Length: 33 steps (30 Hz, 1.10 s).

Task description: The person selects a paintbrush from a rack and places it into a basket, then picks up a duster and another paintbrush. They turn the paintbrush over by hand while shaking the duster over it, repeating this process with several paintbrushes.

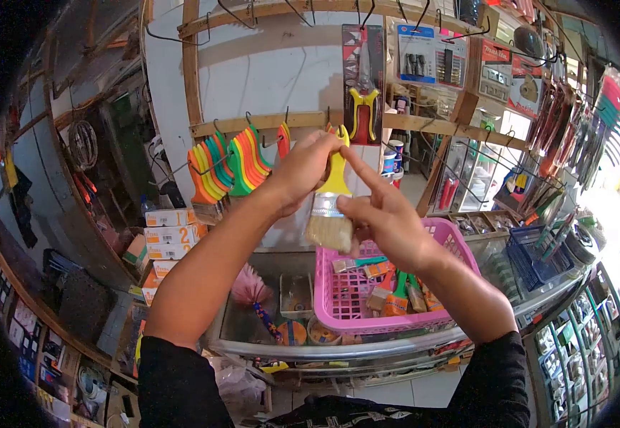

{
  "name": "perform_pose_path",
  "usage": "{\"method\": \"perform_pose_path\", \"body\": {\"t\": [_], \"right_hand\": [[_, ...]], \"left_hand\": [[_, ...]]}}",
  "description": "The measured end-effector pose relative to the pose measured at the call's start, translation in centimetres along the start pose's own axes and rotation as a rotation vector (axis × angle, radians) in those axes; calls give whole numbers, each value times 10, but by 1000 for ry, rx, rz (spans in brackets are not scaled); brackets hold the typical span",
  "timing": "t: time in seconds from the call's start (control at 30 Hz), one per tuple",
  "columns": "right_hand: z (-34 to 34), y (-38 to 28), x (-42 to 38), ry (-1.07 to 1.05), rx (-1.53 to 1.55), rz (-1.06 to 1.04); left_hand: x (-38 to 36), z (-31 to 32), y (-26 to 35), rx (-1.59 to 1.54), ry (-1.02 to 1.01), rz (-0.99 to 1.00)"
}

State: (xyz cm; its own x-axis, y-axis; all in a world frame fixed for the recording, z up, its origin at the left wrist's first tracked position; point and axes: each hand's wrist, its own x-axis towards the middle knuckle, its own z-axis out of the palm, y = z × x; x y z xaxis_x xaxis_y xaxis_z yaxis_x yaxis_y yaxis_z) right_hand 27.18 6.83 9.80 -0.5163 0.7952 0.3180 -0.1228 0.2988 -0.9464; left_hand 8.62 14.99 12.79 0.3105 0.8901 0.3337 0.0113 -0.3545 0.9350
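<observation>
A wide paintbrush (330,207) with a yellow handle, metal ferrule and pale bristles hangs bristles down in front of the wooden hook rail. My right hand (394,217) grips it from the right, thumb on the ferrule and index finger stretched up along the handle. My left hand (304,171) is closed at the top of the yellow handle, close to the rail; its fingertips are partly hidden. Left of it, rows of paintbrushes (249,160) with orange, yellow, red and green handles hang on hooks. Below stands a pink basket (388,326) holding several more brushes (397,296).
A glass counter (267,347) with a metal edge runs below. On it lie a pink feather duster (250,287) and a dark blue basket (535,257). White and orange boxes (169,235) are stacked at left. Packaged tools (417,57) hang from protruding wire hooks at upper right.
</observation>
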Motion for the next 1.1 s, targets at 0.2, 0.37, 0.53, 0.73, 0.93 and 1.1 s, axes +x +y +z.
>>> {"method": "perform_pose_path", "body": {"t": [0.2,0.37,0.53,0.73,0.93,1.1], "right_hand": [[-20,32,13,-80,-100,-88],[-38,56,33,-84,-213,-116],[-56,79,60,-39,-352,-53],[-88,124,93,-34,-467,-147],[-92,127,79,-8,-700,-203],[-96,101,18,-112,-847,-155]], "left_hand": [[5,10,-19,11,136,137],[1,15,-22,268,235,42],[20,7,-61,499,373,-7],[34,2,-99,667,367,0],[20,8,-114,803,376,35],[-25,53,-106,1022,522,248]]}}
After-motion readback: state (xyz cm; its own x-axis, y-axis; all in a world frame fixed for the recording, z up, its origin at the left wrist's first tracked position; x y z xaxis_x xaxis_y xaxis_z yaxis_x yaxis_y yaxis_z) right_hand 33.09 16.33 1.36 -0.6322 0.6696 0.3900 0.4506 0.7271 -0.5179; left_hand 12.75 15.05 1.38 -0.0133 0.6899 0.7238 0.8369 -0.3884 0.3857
